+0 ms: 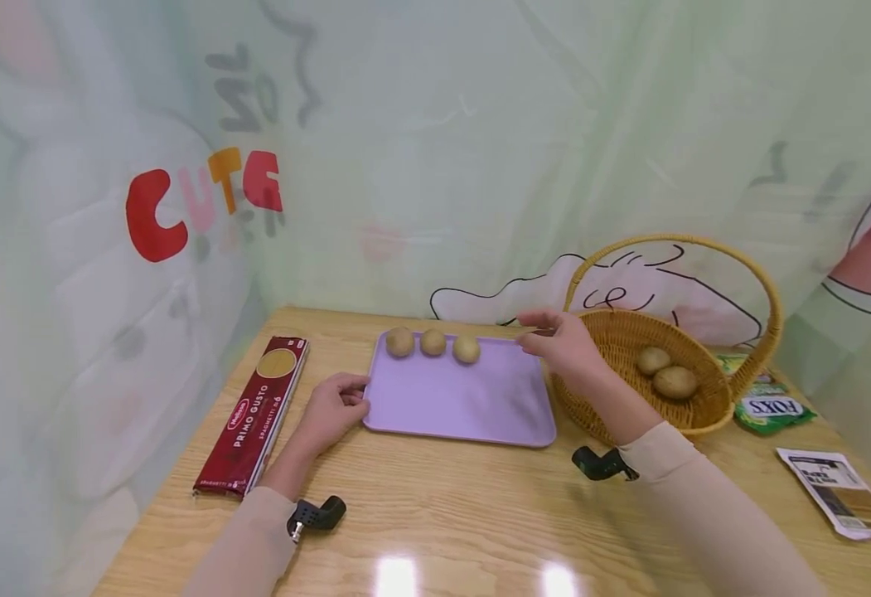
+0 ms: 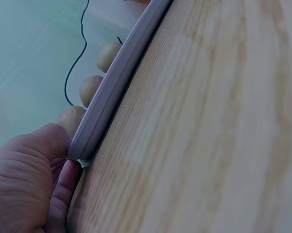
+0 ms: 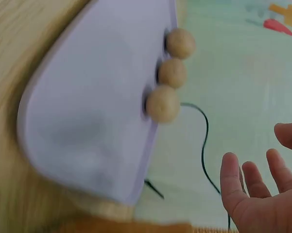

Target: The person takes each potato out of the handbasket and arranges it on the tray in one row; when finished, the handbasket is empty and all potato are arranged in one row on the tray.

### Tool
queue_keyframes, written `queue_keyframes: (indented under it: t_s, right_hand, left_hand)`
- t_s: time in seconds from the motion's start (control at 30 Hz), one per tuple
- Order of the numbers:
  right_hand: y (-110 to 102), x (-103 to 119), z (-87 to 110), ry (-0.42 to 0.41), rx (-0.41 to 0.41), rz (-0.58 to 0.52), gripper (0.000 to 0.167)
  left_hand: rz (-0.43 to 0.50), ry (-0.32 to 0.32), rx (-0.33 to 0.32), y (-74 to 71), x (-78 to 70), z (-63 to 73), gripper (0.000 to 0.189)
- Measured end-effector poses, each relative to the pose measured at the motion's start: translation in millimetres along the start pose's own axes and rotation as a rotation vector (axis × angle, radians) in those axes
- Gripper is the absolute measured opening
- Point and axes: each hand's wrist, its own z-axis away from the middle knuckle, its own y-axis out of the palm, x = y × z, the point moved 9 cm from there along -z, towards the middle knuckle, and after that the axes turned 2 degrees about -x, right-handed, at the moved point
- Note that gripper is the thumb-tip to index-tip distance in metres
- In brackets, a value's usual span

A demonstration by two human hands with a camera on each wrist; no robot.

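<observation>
A lilac tray (image 1: 450,398) lies on the wooden table, with three round potatoes (image 1: 433,342) in a row along its far edge. My left hand (image 1: 331,410) pinches the tray's left edge; in the left wrist view its thumb (image 2: 51,141) is at the rim and a finger lies lower, by the tray's underside. Over the tray's right end is my right hand (image 1: 565,348), holding nothing, its fingers apart in the right wrist view. Just right of this hand stands a wicker basket (image 1: 607,327) with a tall handle, and two more potatoes (image 1: 675,382) sit inside it.
A dark red spaghetti pack (image 1: 256,419) lies left of the tray. Behind the basket's right side is a green Fox's bag (image 1: 772,412). A flat white and brown packet (image 1: 845,493) lies at the right. A printed curtain (image 1: 420,166) hangs behind the table.
</observation>
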Motion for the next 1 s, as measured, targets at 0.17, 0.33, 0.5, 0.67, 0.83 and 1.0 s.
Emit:
queue_keyframes:
  t_s: [0.17,0.33,0.5,0.67,0.83,1.0]
  right_hand:
    - [-26.9,0.3,5.1,-0.011,-0.015,0.064,0.037]
    - [-50.8,-4.5,4.9,-0.010,-0.010,0.107,0.044]
    - [-73.4,-15.4,0.0,0.049,0.004,0.090,0.053]
    - [-88.8,-28.5,-13.9,0.102,0.027,-0.005,0.057]
    - [-104.6,-42.1,-23.4,0.128,0.036,0.025,0.060]
    - [-124.9,-61.0,-26.4,0.189,0.023,0.198,0.071]
  left_hand:
    - [-0.004,-0.004,0.000,-6.2,-0.3,-0.2,0.039]
    - [-0.019,-0.012,-0.008,-12.6,2.5,2.0,0.039]
    - [-0.026,-0.009,-0.006,-16.5,6.0,3.9,0.038]
    - [-0.018,-0.017,-0.015,-20.9,10.4,7.0,0.038]
    - [-0.022,-0.015,-0.019,-23.2,11.3,9.5,0.039]
    - [-0.034,-0.018,-0.018,-23.8,11.0,11.8,0.038]
